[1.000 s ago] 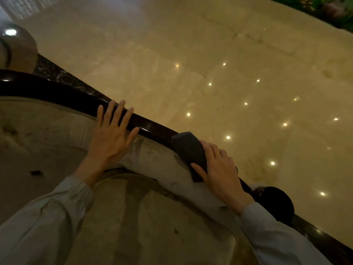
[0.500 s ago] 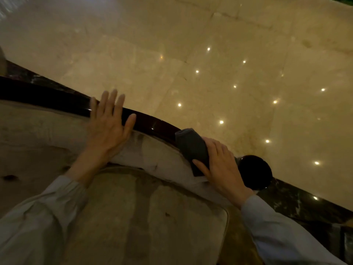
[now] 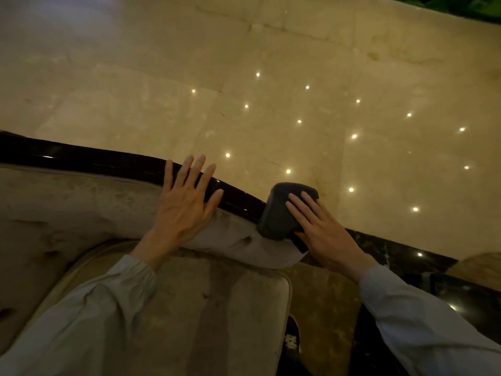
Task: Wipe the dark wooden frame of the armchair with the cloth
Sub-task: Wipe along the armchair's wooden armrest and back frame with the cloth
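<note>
1. Cloth [image 3: 284,213] is lying folded over the dark wooden frame [image 3: 108,161], at the end of the rail where it is dropping toward the armrest. The right hand [image 3: 325,234] is pressing it down with fingers flat and extended, not clenched around it.
2. The left hand [image 3: 187,204] is resting open, fingers spread, partly on the frame and partly on the pale upholstery [image 3: 81,202] beside the cloth, and is holding nothing.
3. Risk: with only a flat palm bearing on it, the cloth may be sliding off the curved, glossy rail toward the marble floor [image 3: 271,90] beyond the fingertips.
4. Risk: the cloth is overhanging the upholstery nearer the wrist, so grime may be getting smeared onto the fabric.
5. Risk: the left palm may be leaving prints on the polished rail.
6. Lighting is dim; whether the thumb is hooking under the cloth cannot be told.
</note>
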